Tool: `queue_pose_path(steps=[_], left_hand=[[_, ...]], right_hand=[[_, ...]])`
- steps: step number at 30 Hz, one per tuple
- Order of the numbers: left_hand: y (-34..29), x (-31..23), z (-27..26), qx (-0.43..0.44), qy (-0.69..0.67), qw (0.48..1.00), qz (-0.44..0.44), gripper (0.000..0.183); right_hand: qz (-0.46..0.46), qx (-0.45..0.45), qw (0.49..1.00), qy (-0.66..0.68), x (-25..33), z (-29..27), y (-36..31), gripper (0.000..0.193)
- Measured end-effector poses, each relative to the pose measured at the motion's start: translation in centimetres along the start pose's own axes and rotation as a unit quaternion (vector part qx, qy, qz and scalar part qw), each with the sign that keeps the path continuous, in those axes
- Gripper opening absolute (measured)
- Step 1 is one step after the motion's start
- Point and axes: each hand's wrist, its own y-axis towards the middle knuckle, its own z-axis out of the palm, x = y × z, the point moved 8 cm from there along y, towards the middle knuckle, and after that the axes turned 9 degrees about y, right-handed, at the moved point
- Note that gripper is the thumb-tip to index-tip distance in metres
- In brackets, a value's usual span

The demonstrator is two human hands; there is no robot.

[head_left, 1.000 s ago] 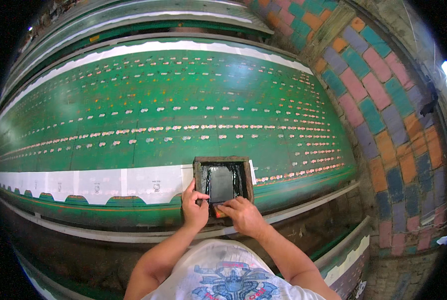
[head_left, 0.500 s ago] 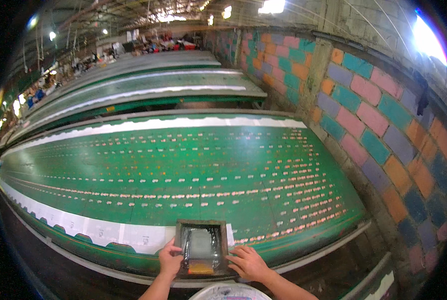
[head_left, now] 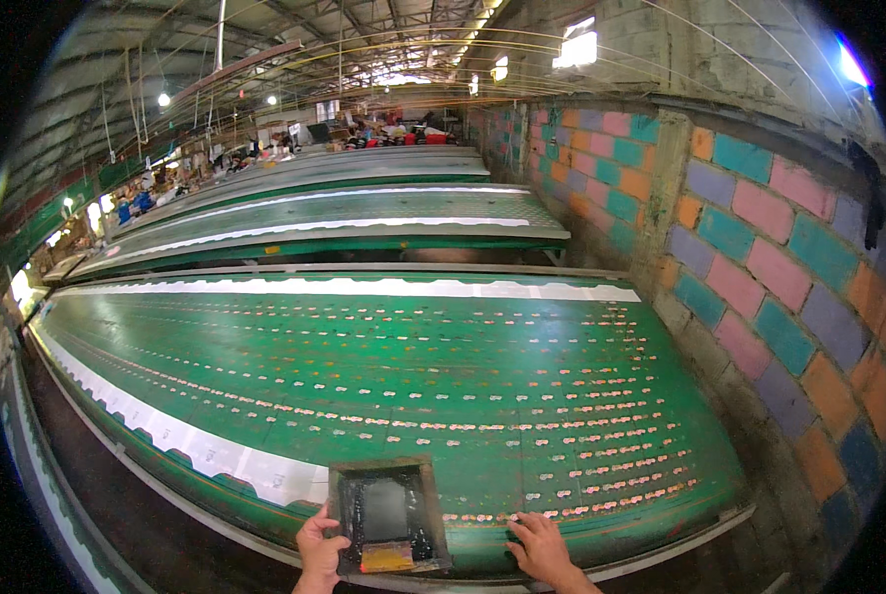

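A dark-rimmed screen printing frame [head_left: 433,510] sits at the near edge of the green table [head_left: 344,342], with a grey mesh window and a yellow-orange strip [head_left: 387,556] along its near end. My left hand [head_left: 320,547] grips the left rim of this frame, thumb over the edge. Off to the right of the frame, my right hand [head_left: 542,550] hovers over or rests on the table edge, holding nothing, with its fingers loosely apart. From the frame's left side runs a white sheet strip [head_left: 190,441] with small printed marks and a notched edge.
Rows of small whitish and reddish marks cover the table. Another white strip [head_left: 413,289] lies along its far edge. More long tables [head_left: 344,208] stand beyond. A wall of painted blocks [head_left: 760,252] closes off the right side.
My right hand has come away from the frame's right rim and moved right. The frame now sits slightly left and looks tilted, with my left hand still on it. The view has shifted upward.
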Motion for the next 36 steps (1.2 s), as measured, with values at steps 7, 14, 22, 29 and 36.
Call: queue_pose_path(steps=[7, 14, 22, 29, 36], left_hand=[[-0.2, -1.1, 6.8, 0.062, -0.025, 0.998, -0.012, 0.045], [-2.5, 0.9, 15.1, 0.115, -0.096, 0.988, -0.04, 0.041], [-6.7, 2.5, 23.4, 0.132, -0.039, 0.99, -0.012, 0.038], [-15.4, 3.4, 36.3, 0.097, -0.043, 0.994, -0.026, 0.033], [-23.0, 5.5, 45.4, 0.088, -0.041, 0.994, -0.056, 0.034]], right_hand=[[0.159, 0.09, 0.95, 0.253, 4.0, -0.7, 0.8, 0.057], [0.174, 0.009, 0.894, 0.414, 3.4, -5.9, -0.3, 0.064], [0.172, -0.012, 0.834, 0.525, -4.0, -9.9, -4.7, 0.067], [0.149, -0.014, 0.833, 0.533, -14.6, -18.6, -11.0, 0.069], [0.166, -0.016, 0.857, 0.488, -23.2, -26.2, -17.3, 0.067]])
